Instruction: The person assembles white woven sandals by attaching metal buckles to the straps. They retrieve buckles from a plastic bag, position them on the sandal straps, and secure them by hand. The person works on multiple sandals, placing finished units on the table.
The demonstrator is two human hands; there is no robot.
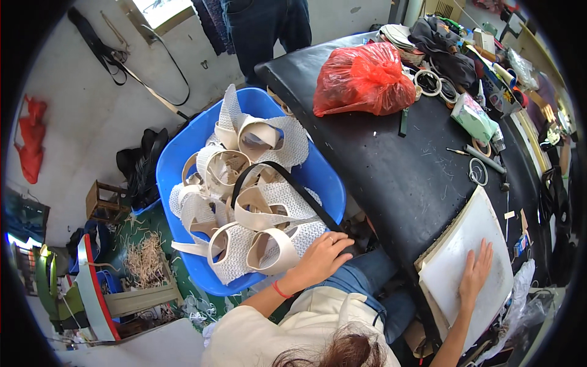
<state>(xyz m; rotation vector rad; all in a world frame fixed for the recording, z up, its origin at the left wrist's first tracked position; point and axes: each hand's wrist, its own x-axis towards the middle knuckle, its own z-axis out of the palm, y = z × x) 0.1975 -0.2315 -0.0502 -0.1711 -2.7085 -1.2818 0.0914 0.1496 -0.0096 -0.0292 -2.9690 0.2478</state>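
- Left hand, lower centre: loosely curled by strap; hold unclear.
- Strap slants toward upper left; left hand nearer.
- Right hand, lower right: flat on board, grasping nothing.

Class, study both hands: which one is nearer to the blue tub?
The left. The left hand is at the lower-right edge of the blue tub; the right hand lies on the pale board, farther right.

The one view, a wide head-worn fisheye, looks steeply down on the nearby left hand and right hand. It faces across the desk, near below, and reaches out to the wall farther off.
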